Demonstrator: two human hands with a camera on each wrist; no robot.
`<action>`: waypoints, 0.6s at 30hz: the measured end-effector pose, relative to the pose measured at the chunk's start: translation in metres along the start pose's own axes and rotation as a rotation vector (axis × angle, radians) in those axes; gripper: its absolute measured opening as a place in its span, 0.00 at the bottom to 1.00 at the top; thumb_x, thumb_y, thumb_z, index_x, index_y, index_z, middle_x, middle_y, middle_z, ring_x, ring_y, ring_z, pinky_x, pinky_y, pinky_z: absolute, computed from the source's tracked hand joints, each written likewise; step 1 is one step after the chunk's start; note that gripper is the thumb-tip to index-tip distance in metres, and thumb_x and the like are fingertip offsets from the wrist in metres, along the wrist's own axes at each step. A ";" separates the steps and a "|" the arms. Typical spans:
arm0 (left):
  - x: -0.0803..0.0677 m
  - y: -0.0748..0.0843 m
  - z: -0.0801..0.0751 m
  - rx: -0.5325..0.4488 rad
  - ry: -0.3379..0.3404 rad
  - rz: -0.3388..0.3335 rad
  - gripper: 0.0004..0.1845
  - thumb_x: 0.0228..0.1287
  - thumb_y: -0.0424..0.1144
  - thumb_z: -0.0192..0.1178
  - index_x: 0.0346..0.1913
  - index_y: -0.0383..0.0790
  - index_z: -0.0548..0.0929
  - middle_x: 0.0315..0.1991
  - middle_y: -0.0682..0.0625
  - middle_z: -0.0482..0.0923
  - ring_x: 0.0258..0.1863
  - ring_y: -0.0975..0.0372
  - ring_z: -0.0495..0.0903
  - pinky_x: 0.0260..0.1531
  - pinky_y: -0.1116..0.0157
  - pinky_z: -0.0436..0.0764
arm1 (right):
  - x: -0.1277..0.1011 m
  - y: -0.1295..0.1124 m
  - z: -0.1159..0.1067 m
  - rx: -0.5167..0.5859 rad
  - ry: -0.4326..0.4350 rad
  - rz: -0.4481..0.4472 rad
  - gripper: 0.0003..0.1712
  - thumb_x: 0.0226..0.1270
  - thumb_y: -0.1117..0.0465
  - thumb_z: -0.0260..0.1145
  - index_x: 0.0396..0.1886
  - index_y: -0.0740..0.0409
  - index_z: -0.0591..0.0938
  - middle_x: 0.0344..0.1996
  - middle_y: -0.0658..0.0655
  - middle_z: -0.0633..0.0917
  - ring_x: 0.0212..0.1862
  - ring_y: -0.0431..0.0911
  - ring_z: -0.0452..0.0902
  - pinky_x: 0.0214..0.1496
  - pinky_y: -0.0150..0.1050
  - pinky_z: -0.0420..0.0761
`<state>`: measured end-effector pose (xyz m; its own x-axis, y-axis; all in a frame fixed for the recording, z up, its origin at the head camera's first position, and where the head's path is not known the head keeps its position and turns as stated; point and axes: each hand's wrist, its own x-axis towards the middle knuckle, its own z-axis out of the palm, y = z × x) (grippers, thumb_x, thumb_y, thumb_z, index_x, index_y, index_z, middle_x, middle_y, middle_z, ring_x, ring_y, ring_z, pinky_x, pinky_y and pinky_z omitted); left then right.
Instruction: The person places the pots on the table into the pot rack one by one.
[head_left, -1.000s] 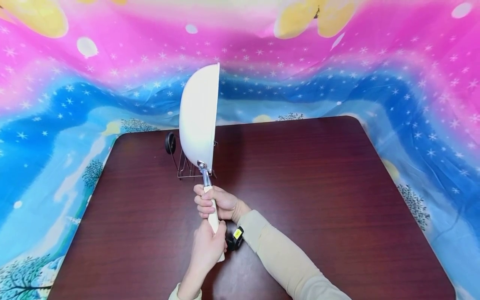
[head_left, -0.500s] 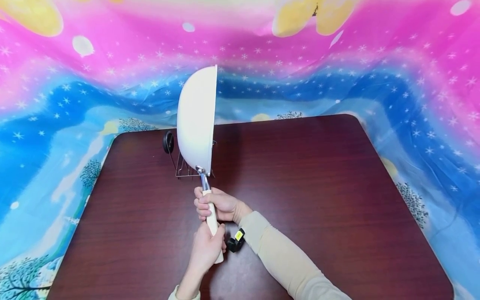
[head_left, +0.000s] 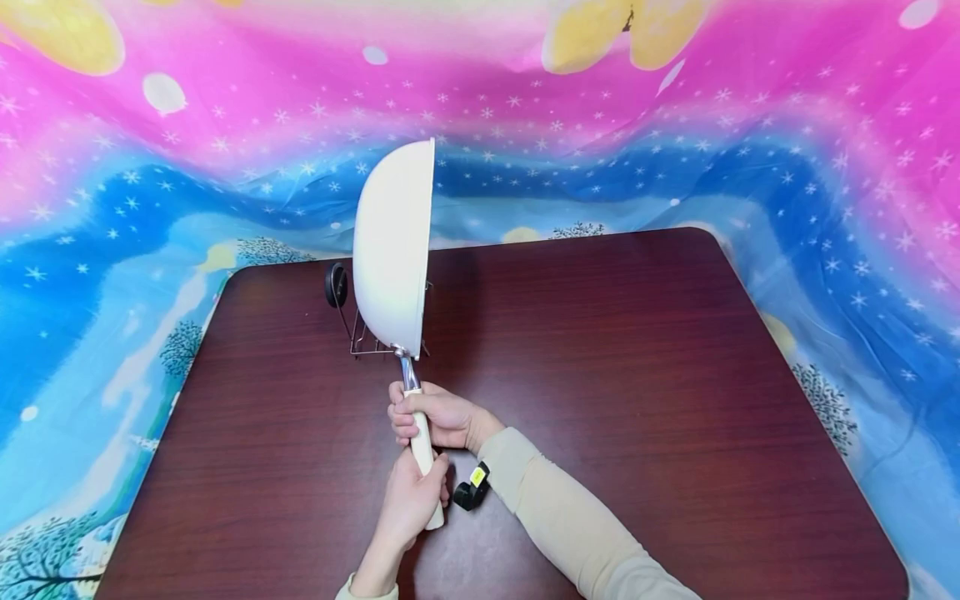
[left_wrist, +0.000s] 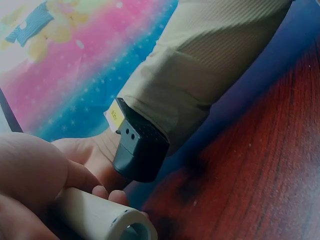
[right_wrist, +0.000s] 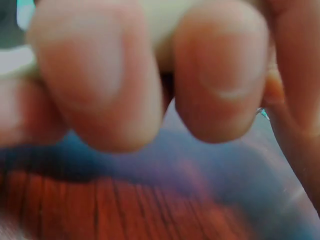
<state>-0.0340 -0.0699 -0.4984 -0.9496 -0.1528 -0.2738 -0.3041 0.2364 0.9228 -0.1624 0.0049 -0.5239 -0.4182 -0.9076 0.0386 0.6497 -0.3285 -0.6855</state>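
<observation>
Pan (head_left: 393, 246) held on edge above the wire rack (head_left: 369, 332), at about 11 o'clock on the dark table (head_left: 637, 375) — its lower rim sits at the rack's wires, though whether it is seated there cannot be told. Both hands are on the handle (head_left: 422, 442), so letting go is not yet done. Right hand (head_left: 435, 414) grips the upper part, fingers curled tight; left hand (head_left: 412, 500) wraps the butt end — fingers closed round it.
</observation>
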 end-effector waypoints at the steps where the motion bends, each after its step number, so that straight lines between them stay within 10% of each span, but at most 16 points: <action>1: 0.001 -0.001 0.000 0.001 0.001 -0.004 0.06 0.69 0.31 0.58 0.35 0.34 0.73 0.19 0.47 0.74 0.15 0.58 0.76 0.14 0.64 0.78 | 0.000 0.000 0.000 0.000 0.003 0.002 0.09 0.71 0.66 0.54 0.30 0.50 0.68 0.20 0.46 0.66 0.22 0.37 0.65 0.35 0.34 0.72; 18: -0.010 -0.001 0.003 0.013 0.026 -0.034 0.07 0.70 0.32 0.58 0.34 0.34 0.72 0.15 0.49 0.72 0.13 0.60 0.74 0.13 0.65 0.77 | -0.003 0.005 0.002 -0.010 -0.015 0.014 0.09 0.68 0.65 0.55 0.30 0.50 0.67 0.20 0.47 0.66 0.21 0.38 0.64 0.34 0.34 0.73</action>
<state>-0.0243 -0.0660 -0.4972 -0.9364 -0.1859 -0.2977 -0.3374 0.2430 0.9095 -0.1561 0.0056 -0.5262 -0.3993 -0.9160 0.0394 0.6495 -0.3129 -0.6930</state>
